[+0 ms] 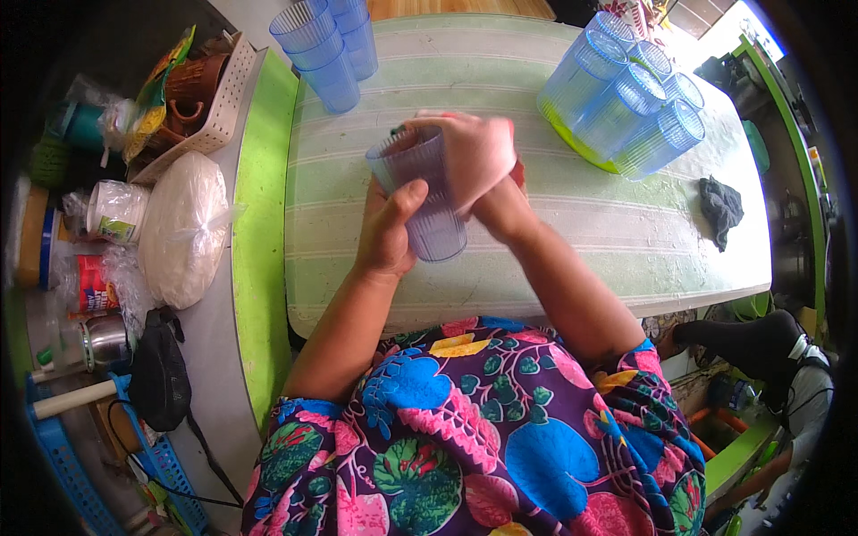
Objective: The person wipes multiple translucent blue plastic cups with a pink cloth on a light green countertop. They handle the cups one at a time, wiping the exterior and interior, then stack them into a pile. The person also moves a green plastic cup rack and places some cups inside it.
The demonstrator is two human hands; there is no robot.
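Observation:
My left hand (392, 231) is closed around the side of a ribbed, clear bluish plastic tumbler (436, 228), tilted with its rim up and to the left. A light pink cloth (479, 157) is in my right hand (499, 201), at the tumbler's right side and upper part; both are blurred, and the cloth hides most of the fingers. Beyond them, stacked blue tumblers (322, 60) stand at the table's far left. At the far right, several more blue tumblers (603, 87) stand upside down on a bright green tray (570, 137).
The table (375, 295) has a striped, pale green and white cover. A dark crumpled cloth (720, 208) lies at its right. Left of it, a counter (221, 348) holds a tied plastic bag (184, 228), a perforated basket (224, 107) and a black pouch (159, 375).

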